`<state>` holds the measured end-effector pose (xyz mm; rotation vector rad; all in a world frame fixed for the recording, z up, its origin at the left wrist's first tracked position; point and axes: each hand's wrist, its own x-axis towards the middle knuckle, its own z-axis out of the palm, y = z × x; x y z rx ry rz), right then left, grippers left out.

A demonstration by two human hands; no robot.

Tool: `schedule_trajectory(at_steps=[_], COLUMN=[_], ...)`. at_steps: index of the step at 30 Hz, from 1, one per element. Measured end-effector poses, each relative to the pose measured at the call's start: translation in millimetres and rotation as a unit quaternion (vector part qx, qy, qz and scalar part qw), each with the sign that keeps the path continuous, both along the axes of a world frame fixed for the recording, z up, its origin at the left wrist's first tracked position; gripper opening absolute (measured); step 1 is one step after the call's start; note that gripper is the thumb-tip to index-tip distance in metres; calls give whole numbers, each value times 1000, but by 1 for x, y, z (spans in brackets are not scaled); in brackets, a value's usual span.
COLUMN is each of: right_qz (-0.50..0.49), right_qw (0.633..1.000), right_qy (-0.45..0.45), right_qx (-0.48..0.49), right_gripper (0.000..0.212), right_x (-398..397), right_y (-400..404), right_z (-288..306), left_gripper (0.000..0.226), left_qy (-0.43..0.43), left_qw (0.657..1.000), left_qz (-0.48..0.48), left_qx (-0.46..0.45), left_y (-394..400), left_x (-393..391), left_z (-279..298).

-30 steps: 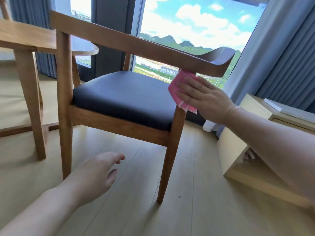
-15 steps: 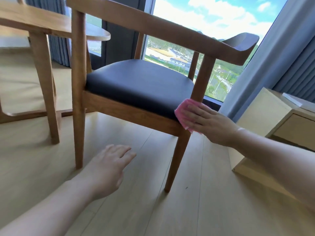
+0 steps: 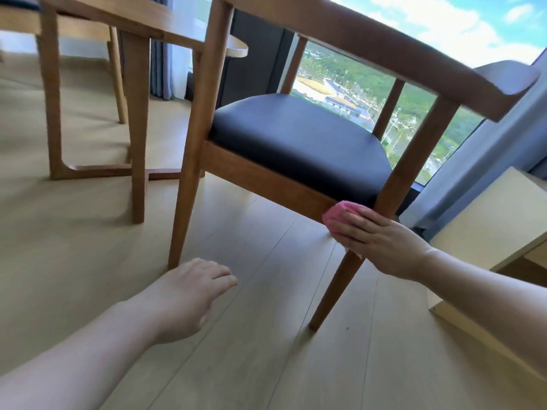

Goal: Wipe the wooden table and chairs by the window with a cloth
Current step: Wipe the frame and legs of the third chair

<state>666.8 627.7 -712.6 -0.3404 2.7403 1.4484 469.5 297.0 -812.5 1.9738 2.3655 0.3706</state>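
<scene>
The chair [image 3: 349,51] has a frame of warm brown wood, smooth, with a soft satin sheen along the armrest and legs. Its seat [image 3: 296,143] is black padding, leather-like, smooth and faintly glossy where the window light falls. The cloth [image 3: 340,213] is pink and fuzzy, a matt terry or microfibre. The surface [image 3: 142,16] beside the chair is the same brown wood, smooth and satin. The floor [image 3: 251,365] is pale wood-look planks, matt, with fine seams. The curtain [image 3: 488,161] is grey-blue fabric, matt and pleated. The cabinet [image 3: 488,223] is pale, smooth, matt board.
</scene>
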Motion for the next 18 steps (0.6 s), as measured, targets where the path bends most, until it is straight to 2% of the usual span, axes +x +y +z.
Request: schedule_trajectory(at_steps=[11,18], right_qz=[48,-1], right_qw=[997,997], right_qy=[35,46], right_qx=[42,61], right_gripper=[64,66], right_x=[-149,-223], right_y=[-68,-104], right_z=[-3,-12], left_gripper=[55,54], left_qy=[-31,-64], left_qw=[998,994], left_qz=[45,77], left_qx=[37,49], left_y=[-35,-51], left_x=[-51,-73], left_z=[1,-4])
